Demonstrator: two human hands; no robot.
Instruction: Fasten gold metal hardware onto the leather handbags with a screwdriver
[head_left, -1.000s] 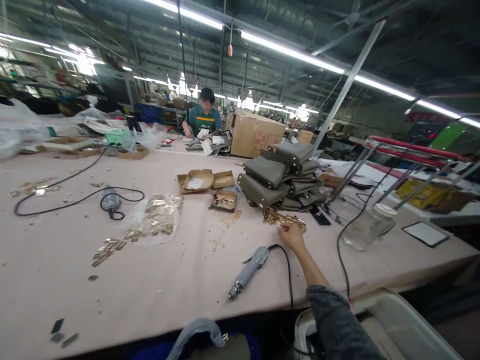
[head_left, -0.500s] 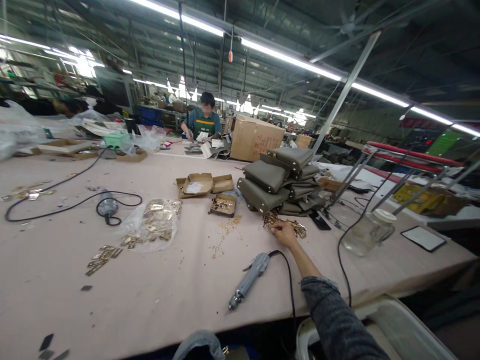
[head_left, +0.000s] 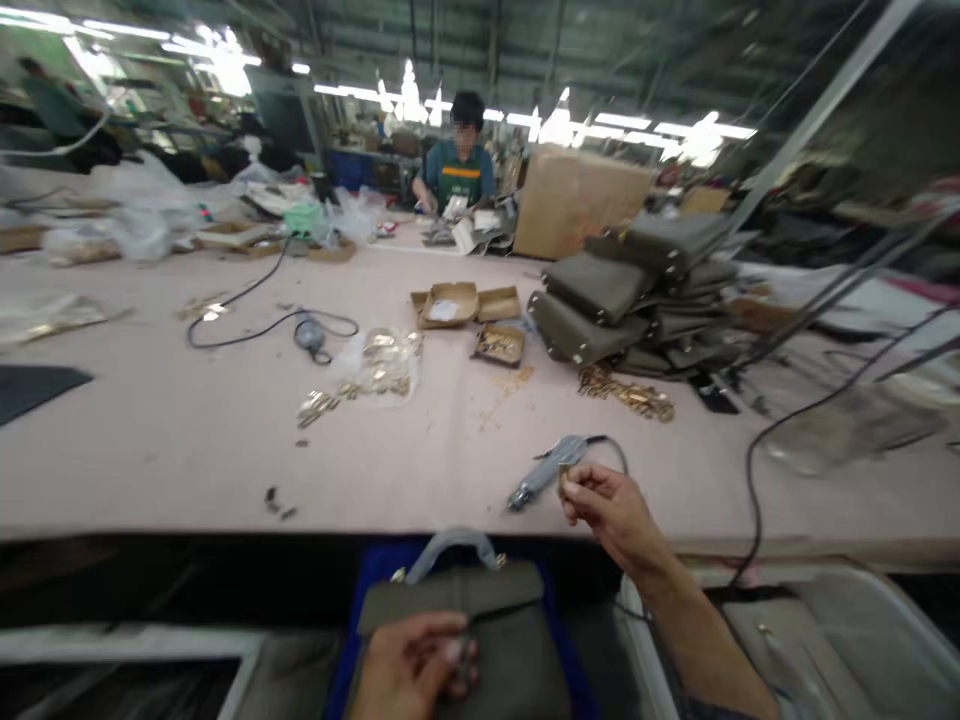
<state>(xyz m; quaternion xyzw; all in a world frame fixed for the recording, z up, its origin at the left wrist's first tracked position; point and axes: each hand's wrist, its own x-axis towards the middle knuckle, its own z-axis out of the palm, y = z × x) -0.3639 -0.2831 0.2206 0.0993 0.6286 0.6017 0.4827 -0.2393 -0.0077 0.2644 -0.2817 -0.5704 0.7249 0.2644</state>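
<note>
My right hand (head_left: 611, 510) is lifted over the near edge of the table, fingers pinched on a small gold metal fitting (head_left: 564, 480). Just beyond it lies a grey electric screwdriver (head_left: 541, 470) with a black cord. My left hand (head_left: 409, 668) rests low in front of me on an olive-grey handbag (head_left: 465, 620) with a wrapped handle; it seems to grip the front flap. A pile of gold fittings (head_left: 626, 392) lies further back, beside a stack of olive-grey bags (head_left: 622, 295).
Small cardboard boxes (head_left: 469, 305), a plastic bag of gold parts (head_left: 379, 365) and a black cable (head_left: 255, 315) lie on the long pink table (head_left: 150, 440). A person in green (head_left: 459, 170) works at the far end. A grey bin (head_left: 825, 640) stands at my right.
My right hand pulled back from the pile of gold fittings toward me, now holding one piece. The view tilted down, bringing my left hand and the handbag into sight.
</note>
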